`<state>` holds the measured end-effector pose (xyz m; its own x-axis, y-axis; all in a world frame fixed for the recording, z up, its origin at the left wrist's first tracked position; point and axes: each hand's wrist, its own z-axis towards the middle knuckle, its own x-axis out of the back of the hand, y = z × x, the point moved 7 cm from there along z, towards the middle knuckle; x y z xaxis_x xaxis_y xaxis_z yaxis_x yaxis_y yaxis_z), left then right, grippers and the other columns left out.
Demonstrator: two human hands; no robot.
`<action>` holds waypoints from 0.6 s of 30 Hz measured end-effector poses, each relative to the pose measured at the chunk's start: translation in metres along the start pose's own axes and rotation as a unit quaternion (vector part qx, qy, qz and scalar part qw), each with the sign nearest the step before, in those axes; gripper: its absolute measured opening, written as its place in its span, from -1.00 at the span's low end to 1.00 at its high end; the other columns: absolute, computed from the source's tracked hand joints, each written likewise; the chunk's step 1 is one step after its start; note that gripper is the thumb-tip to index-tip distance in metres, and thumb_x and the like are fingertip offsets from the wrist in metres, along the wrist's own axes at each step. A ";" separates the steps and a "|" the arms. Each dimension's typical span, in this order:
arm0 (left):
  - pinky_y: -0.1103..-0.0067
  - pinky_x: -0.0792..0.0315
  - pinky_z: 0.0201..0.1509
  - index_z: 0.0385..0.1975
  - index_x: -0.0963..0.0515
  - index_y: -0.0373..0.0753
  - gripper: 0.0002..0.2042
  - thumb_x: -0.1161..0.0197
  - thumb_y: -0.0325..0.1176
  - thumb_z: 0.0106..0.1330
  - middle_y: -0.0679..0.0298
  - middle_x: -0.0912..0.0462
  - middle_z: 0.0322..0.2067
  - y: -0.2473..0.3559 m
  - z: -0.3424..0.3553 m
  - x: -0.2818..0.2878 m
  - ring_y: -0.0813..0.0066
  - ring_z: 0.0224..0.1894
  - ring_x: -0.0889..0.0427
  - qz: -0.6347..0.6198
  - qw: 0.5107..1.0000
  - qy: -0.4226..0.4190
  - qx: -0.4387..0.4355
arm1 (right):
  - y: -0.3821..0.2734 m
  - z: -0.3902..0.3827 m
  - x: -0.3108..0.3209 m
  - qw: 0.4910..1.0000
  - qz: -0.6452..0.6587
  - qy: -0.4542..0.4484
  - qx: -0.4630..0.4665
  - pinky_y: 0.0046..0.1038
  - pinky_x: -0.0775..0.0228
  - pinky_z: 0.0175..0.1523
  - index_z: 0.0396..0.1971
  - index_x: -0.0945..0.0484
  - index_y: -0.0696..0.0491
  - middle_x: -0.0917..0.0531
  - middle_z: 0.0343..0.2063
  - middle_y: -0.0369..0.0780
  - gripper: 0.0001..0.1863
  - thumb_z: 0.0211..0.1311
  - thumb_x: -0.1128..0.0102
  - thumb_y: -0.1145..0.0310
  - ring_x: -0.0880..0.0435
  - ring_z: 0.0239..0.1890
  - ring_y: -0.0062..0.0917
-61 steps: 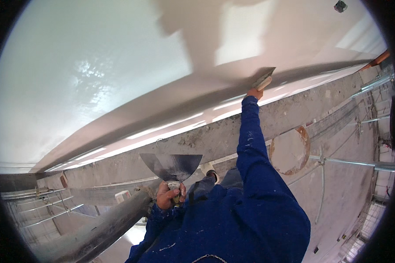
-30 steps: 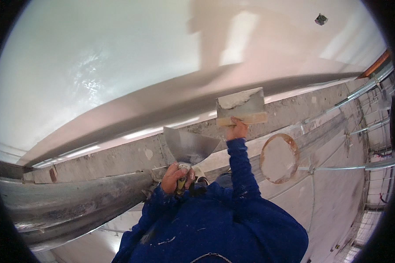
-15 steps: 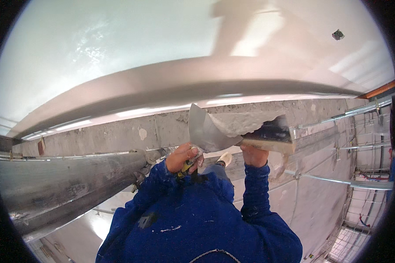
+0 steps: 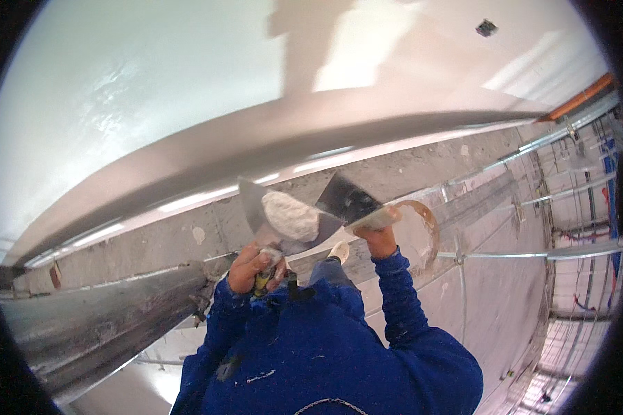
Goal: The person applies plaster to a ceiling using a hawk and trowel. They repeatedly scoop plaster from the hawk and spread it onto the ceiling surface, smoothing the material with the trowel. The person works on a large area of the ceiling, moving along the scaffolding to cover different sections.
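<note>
My left hand (image 4: 253, 268) is closed around the handle of a wide putty knife (image 4: 254, 211), whose blade is held out flat in front of my chest. A thick lump of off-white plaster (image 4: 291, 216) rests on that blade. My right hand (image 4: 381, 242) grips a broad smoothing blade (image 4: 347, 197) by its pale back edge, with the thumb and fingers partly hidden. Its dark face is mostly bare and tilted toward the plaster. The two blades meet or overlap at the right end of the lump; whether they touch I cannot tell.
Ahead stretches a smooth white wall (image 4: 187, 90) with a small square box opening (image 4: 486, 28). Below it lies a rough grey ledge (image 4: 422, 166). A thick grey beam (image 4: 118, 311) crosses at left, and metal scaffold rails (image 4: 533, 255) stand at right.
The plaster, earlier spread across to the right-hand blade, now sits bunched on the left putty knife. Both hands appear further left and the view has turned slightly.
</note>
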<state>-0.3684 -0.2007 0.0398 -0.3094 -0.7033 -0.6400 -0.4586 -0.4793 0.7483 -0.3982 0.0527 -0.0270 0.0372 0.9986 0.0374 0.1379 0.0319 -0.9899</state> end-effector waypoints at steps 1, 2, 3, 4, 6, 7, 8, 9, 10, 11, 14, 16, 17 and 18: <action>0.70 -0.19 -0.75 -0.12 -0.24 -0.39 -0.48 -0.05 -0.02 0.13 0.19 -0.40 -0.69 -0.003 0.001 0.003 0.56 -0.78 -0.32 -0.003 1.000 -0.004 0.000 | 0.009 0.001 0.014 0.996 0.072 0.042 -0.008 -0.47 -0.33 -0.09 -0.14 -0.37 0.18 -0.53 -0.30 -0.20 -0.51 -0.25 -0.09 0.61 -0.50 -0.23 -0.48; 0.70 -0.20 -0.75 -0.12 -0.24 -0.38 -0.47 -0.06 -0.02 0.12 0.18 -0.40 -0.69 -0.008 0.001 0.007 0.56 -0.78 -0.33 -0.006 1.000 -0.002 -0.001 | -0.010 0.001 0.018 0.996 0.046 0.069 -0.037 -0.49 -0.34 -0.12 -0.21 -0.40 0.18 -0.53 -0.30 -0.23 -0.58 -0.25 -0.07 0.64 -0.50 -0.23 -0.47; 0.70 -0.20 -0.75 -0.11 -0.23 -0.38 -0.47 -0.07 -0.02 0.11 0.18 -0.40 -0.69 -0.012 0.003 0.008 0.55 -0.77 -0.33 -0.008 1.000 0.000 -0.002 | -0.007 0.005 0.026 0.994 0.070 0.082 -0.032 -0.50 -0.33 -0.11 -0.21 -0.40 0.18 -0.53 -0.28 -0.23 -0.58 -0.25 -0.07 0.65 -0.50 -0.22 -0.47; 0.67 -0.22 -0.76 -0.12 -0.22 -0.38 -0.47 -0.09 -0.04 0.10 0.15 -0.40 -0.69 -0.013 0.004 0.004 0.53 -0.78 -0.34 -0.035 0.999 0.026 0.001 | -0.001 0.008 0.036 0.991 0.093 0.095 -0.028 -0.51 -0.33 -0.10 -0.21 -0.40 0.18 -0.52 -0.27 -0.23 -0.57 -0.25 -0.07 0.65 -0.49 -0.21 -0.47; 0.66 -0.22 -0.77 -0.12 -0.21 -0.38 -0.45 -0.11 -0.03 0.09 0.15 -0.39 -0.69 -0.022 0.011 0.002 0.52 -0.78 -0.34 -0.037 0.999 0.024 0.003 | 0.007 0.016 0.059 0.985 0.112 0.132 -0.006 -0.50 -0.31 -0.09 -0.24 -0.42 0.17 -0.52 -0.26 -0.21 -0.60 -0.25 -0.07 0.65 -0.48 -0.20 -0.46; 0.66 -0.22 -0.77 -0.12 -0.21 -0.38 -0.45 -0.12 -0.02 0.08 0.15 -0.39 -0.69 -0.027 0.015 0.002 0.51 -0.78 -0.34 -0.035 0.999 0.025 0.002 | 0.010 0.021 0.072 0.982 0.111 0.155 0.013 -0.49 -0.31 -0.09 -0.27 -0.45 0.16 -0.52 -0.26 -0.18 -0.62 -0.25 -0.07 0.64 -0.49 -0.21 -0.44; 0.65 -0.22 -0.77 -0.13 -0.20 -0.38 -0.44 -0.13 -0.01 0.08 0.16 -0.39 -0.70 -0.032 0.018 0.003 0.51 -0.79 -0.34 -0.039 0.999 0.028 0.008 | 0.012 0.027 0.088 0.977 0.108 0.180 0.032 -0.48 -0.30 -0.08 -0.30 -0.48 0.15 -0.52 -0.27 -0.16 -0.65 -0.25 -0.06 0.64 -0.49 -0.21 -0.43; 0.64 -0.22 -0.78 -0.13 -0.20 -0.38 -0.43 -0.14 0.00 0.07 0.16 -0.39 -0.70 -0.038 0.021 0.005 0.50 -0.79 -0.34 -0.044 0.998 0.032 0.013 | 0.010 0.035 0.108 0.977 -0.046 0.198 0.062 -0.46 -0.29 -0.08 -0.34 -0.50 0.13 -0.53 -0.28 -0.14 -0.68 -0.25 -0.06 0.63 -0.49 -0.23 -0.40; 0.62 -0.23 -0.78 -0.14 -0.19 -0.38 -0.42 -0.15 0.01 0.07 0.16 -0.38 -0.70 -0.043 0.024 0.002 0.49 -0.80 -0.33 -0.048 0.998 0.035 0.020 | 0.008 0.046 0.133 0.952 -0.200 0.213 0.089 -0.44 -0.29 -0.09 -0.38 -0.52 0.12 -0.53 -0.29 -0.11 -0.71 -0.24 -0.06 0.62 -0.49 -0.24 -0.38; 0.62 -0.23 -0.78 -0.14 -0.19 -0.37 -0.42 -0.15 0.01 0.07 0.17 -0.38 -0.70 -0.045 0.028 -0.001 0.48 -0.80 -0.33 -0.051 0.997 0.048 0.008 | 0.004 0.061 0.156 0.922 -0.281 0.242 0.114 -0.41 -0.28 -0.08 -0.42 -0.54 0.10 -0.53 -0.31 -0.08 -0.74 -0.24 -0.07 0.61 -0.49 -0.26 -0.35; 0.58 -0.23 -0.78 -0.13 -0.19 -0.36 -0.46 -0.13 -0.03 0.10 0.17 -0.36 -0.70 -0.052 0.042 -0.012 0.46 -0.81 -0.33 -0.058 0.996 0.067 -0.018 | -0.005 0.108 0.228 0.793 -0.460 0.368 0.155 -0.37 -0.28 -0.11 -0.51 -0.55 0.09 -0.54 -0.39 -0.05 -0.82 -0.22 -0.08 0.57 -0.49 -0.30 -0.31; 0.56 -0.20 -0.83 -0.14 -0.20 -0.36 -0.49 -0.13 -0.06 0.10 0.16 -0.35 -0.72 -0.053 0.054 -0.023 0.43 -0.85 -0.31 -0.060 0.994 0.091 -0.027 | 0.030 0.158 0.310 0.851 -0.188 0.467 0.149 -0.41 -0.32 -0.16 -0.48 -0.51 0.14 -0.54 -0.42 -0.10 -0.82 -0.20 -0.05 0.59 -0.49 -0.33 -0.35; 0.55 -0.18 -0.86 -0.15 -0.21 -0.35 -0.50 -0.13 -0.07 0.10 0.15 -0.35 -0.72 -0.055 0.061 -0.028 0.42 -0.87 -0.30 -0.060 0.992 0.104 -0.032 | 0.073 0.195 0.343 0.855 0.197 0.466 0.116 -0.43 -0.34 -0.19 -0.45 -0.48 0.17 -0.54 -0.42 -0.13 -0.80 -0.20 -0.02 0.62 -0.49 -0.35 -0.37; 0.54 -0.18 -0.87 -0.13 -0.19 -0.33 -0.52 -0.08 -0.08 0.13 0.16 -0.34 -0.72 -0.058 0.067 -0.031 0.43 -0.87 -0.27 -0.054 0.994 0.087 -0.040 | 0.065 0.212 0.357 0.849 0.197 0.469 0.140 -0.42 -0.34 -0.21 -0.46 -0.47 0.21 -0.54 -0.44 -0.17 -0.82 -0.20 -0.04 0.61 -0.49 -0.37 -0.42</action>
<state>-0.3879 -0.1155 0.0048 -0.1091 -0.7222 -0.6831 -0.4113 -0.5928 0.6924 -0.5859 0.4205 -0.1068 0.8165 0.4654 -0.3417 -0.3044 -0.1559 -0.9397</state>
